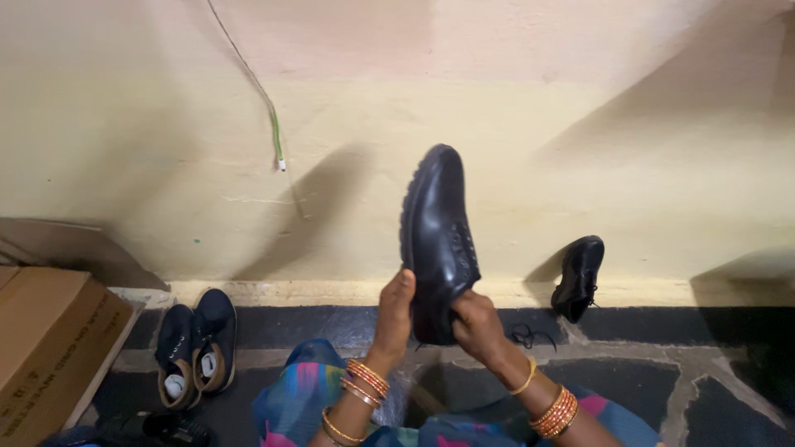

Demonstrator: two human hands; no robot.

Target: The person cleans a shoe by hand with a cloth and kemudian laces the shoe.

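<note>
Shoe pair [197, 348] right of box [50, 348], lone shoe [579, 277] against wall [166, 124]

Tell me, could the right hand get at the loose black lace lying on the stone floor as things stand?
Probably not at once: the right hand is gripping the raised black leather shoe. The loose black lace lies just beside that wrist with nothing over it, so a freed hand likely could.

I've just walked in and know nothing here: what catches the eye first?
A black leather shoe held toe-up in mid-frame, gripped at the heel by the left hand and right hand. Its mate leans against the yellow wall at right; a pair of dark sneakers sits at left.
</note>
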